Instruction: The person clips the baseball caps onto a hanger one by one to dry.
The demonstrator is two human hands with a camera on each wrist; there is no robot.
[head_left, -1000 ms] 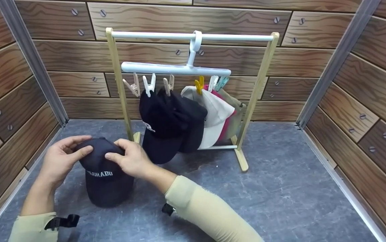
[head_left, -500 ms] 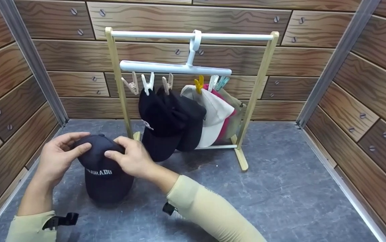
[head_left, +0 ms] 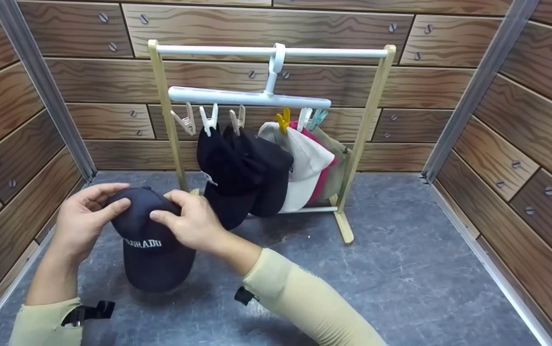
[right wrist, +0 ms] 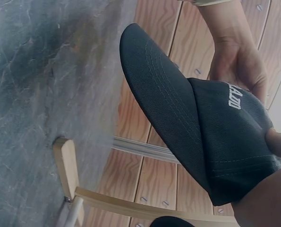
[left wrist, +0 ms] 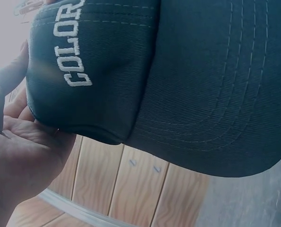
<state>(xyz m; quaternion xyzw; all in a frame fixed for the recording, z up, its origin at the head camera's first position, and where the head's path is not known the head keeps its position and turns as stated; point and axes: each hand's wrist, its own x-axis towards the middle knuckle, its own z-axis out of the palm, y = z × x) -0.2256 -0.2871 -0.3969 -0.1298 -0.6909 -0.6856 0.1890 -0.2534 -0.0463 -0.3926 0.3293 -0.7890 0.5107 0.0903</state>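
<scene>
A dark navy baseball cap (head_left: pixel 158 269) with white lettering is held between both hands at the left of the head view, brim pointing down toward the wearer, its shadow below on the floor. My left hand (head_left: pixel 76 226) pinches the crown's left side, thumb in front. On the opposite side, my right hand (head_left: pixel 196 223) grips the crown, its thumb also across the front. The left wrist view shows embroidered letters and the stitched brim (left wrist: pixel 201 94) close up. In the right wrist view, the cap (right wrist: pixel 168 99) is tipped sideways, with the left hand (right wrist: pixel 239 66) behind it.
A wooden rack (head_left: pixel 382 96) carries a pale blue hanger (head_left: pixel 251 97) with several clothespins. Black caps (head_left: pixel 230 178), a white cap (head_left: pixel 300 158), a pink one and a khaki one (head_left: pixel 336 166) hang there. The leftmost clothespin (head_left: pixel 184 119) holds nothing. Wood-patterned walls enclose the grey floor (head_left: pixel 424 269).
Both hands have raised the navy cap slightly, keeping the same grip. The whole view shifts a little; the hanging caps stay nearly still.
</scene>
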